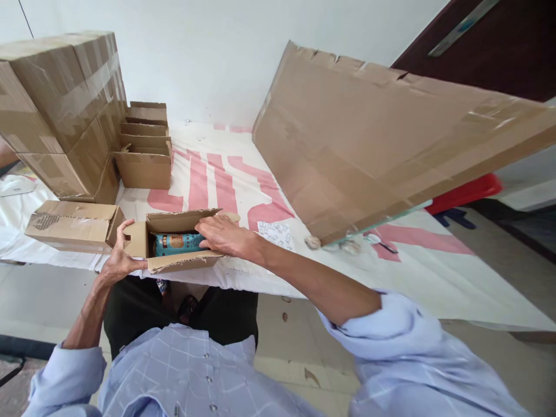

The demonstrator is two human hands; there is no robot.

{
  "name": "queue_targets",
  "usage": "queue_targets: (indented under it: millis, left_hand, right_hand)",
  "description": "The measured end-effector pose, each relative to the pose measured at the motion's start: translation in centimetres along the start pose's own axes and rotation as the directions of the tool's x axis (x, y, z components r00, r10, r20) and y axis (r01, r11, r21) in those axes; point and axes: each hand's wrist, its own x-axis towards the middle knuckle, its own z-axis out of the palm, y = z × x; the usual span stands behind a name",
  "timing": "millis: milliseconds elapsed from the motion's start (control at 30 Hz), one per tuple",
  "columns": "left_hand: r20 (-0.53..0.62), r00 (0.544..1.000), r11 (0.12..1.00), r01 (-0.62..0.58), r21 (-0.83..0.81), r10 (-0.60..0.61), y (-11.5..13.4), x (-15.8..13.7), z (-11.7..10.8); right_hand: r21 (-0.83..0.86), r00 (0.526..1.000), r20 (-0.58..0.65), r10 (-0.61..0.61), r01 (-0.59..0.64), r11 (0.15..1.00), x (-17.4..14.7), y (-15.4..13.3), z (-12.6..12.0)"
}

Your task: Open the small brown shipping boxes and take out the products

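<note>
An open cardboard box lies near the front edge of the table, its flaps standing up. Inside it is a blue printed packet with a round picture on its label. My left hand grips the left end of the box, thumb and fingers spread around the end flap. My right hand reaches into the right part of the box, its curled fingers on the right end of the packet. That end of the packet is hidden under the hand.
A closed carton lies at the left. Behind it stand large taped cartons and several open boxes. A big cardboard sheet leans across the right side. A printed paper lies on the white-and-pink table cover.
</note>
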Motion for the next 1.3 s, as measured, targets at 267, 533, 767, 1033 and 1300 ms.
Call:
queue_targets:
  millis: [267, 533, 767, 1033, 1300]
  left_hand:
    - [-0.008, 1.000, 0.999, 0.028, 0.047, -0.028, 2.4, -0.6, 0.3]
    - [-0.014, 1.000, 0.996, -0.022, 0.082, 0.023, 1.3, 0.0, 0.5]
    - [0.012, 0.995, 0.994, -0.103, -0.042, 0.104, 1.1, 1.9, -0.6]
    - [0.067, 0.787, 0.722, -0.594, 0.355, 0.614, 11.1, 6.5, -2.9]
    - [0.046, 0.702, 0.541, -0.587, 0.603, 0.710, 14.4, 2.9, 1.2]
  right_hand:
    - [-0.057, 0.996, 0.092, -0.011, 0.016, 0.998, 2.0, 0.1, 1.6]
    - [0.401, 0.989, -0.147, -0.034, 0.091, 0.911, 0.4, 1.6, -0.2]
    - [0.782, 0.881, -0.394, 0.262, 0.171, 0.600, -1.9, 4.4, -6.3]
    - [0.912, 0.789, -0.403, 0.463, 0.389, 0.132, -0.9, 6.7, -8.2]
    - [0.899, 0.731, -0.374, 0.571, 0.438, 0.028, -1.3, 7.9, -7.0]
